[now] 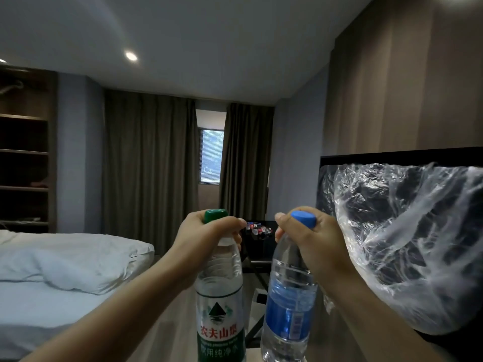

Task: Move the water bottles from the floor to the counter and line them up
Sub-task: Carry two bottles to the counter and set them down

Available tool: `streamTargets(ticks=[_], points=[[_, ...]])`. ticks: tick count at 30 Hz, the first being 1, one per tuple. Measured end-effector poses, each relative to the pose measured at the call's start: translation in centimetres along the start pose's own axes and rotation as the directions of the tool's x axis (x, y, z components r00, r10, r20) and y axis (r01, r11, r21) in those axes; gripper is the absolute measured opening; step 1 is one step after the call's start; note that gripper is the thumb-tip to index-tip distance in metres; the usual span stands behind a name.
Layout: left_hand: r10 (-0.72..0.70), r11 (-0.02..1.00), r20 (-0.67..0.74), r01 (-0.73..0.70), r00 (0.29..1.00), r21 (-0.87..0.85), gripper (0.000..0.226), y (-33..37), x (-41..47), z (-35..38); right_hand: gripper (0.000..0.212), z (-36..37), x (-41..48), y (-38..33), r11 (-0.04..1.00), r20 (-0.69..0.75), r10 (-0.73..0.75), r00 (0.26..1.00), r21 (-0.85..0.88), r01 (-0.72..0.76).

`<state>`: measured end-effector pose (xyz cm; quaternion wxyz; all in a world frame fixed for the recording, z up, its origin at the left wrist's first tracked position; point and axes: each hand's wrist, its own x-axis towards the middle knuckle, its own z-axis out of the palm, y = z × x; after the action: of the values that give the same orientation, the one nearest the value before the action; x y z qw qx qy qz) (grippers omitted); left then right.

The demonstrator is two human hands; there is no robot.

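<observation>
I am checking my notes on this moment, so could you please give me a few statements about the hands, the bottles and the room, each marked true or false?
1. The left hand grips the green-cap bottle near its neck. True.
2. The right hand holds nothing. False: it grips the blue-cap bottle near its neck.
3. Both bottles are upright. True.
4. The bed lies on the right. False: it is on the left.
5. The curtains fully cover the window. False: a gap between them shows the window.
</observation>
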<state>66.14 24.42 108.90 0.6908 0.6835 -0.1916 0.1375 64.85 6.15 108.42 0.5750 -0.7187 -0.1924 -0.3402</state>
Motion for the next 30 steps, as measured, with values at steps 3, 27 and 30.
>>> streamTargets(ticks=[3,27,30], points=[[0.015,0.999,-0.019,-0.015,1.0,0.031,0.015,-1.7,3.6,0.2,0.026,0.3,3.1,2.8,0.999,0.006,-0.027,1.0,0.017,0.027],[0.076,0.994,-0.019,-0.075,0.997,0.084,0.023,-19.1,36.4,-2.0,0.023,9.4,28.0,28.3,0.998,0.015,-0.028,0.999,-0.048,0.029],[0.098,0.99,-0.003,-0.098,0.995,0.106,0.026,-21.7,41.5,-3.4,0.026,11.7,31.6,31.5,0.997,-0.015,-0.003,1.0,-0.078,0.002]])
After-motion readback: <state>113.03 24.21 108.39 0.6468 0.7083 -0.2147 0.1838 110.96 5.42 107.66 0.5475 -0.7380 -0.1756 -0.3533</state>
